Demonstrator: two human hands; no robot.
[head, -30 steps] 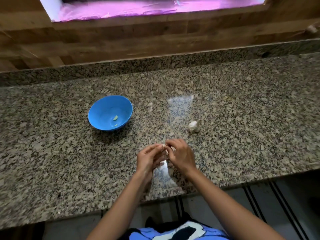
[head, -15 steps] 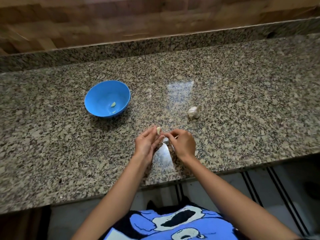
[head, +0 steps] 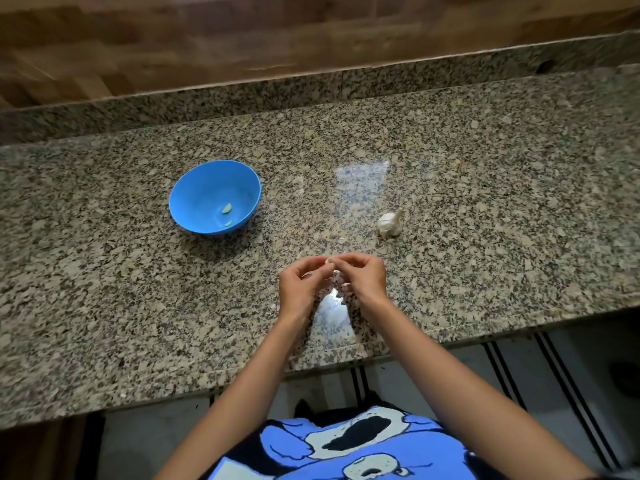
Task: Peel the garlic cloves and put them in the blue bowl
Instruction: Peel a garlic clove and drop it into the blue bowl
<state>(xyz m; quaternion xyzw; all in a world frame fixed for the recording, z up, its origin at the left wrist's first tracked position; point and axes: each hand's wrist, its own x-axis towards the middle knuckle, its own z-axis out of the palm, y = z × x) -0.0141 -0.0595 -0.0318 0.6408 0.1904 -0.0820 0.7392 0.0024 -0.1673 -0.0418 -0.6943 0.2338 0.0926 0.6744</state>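
One garlic clove [head: 329, 260] is pinched between the fingertips of the left hand [head: 300, 285] and right hand [head: 364, 278], just above the tabletop [head: 485, 188]; both grips are clenched on it, peeling apparently under way. Two peeled pieces [head: 226, 208] lie in the blue bowl [head: 194, 188]. The garlic bulb [head: 390, 222] sits unpeeled nearby, so most of the work likely remains.

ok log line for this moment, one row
hands: left and right pinch garlic clove | blue bowl: two peeled cloves | garlic bulb: on counter
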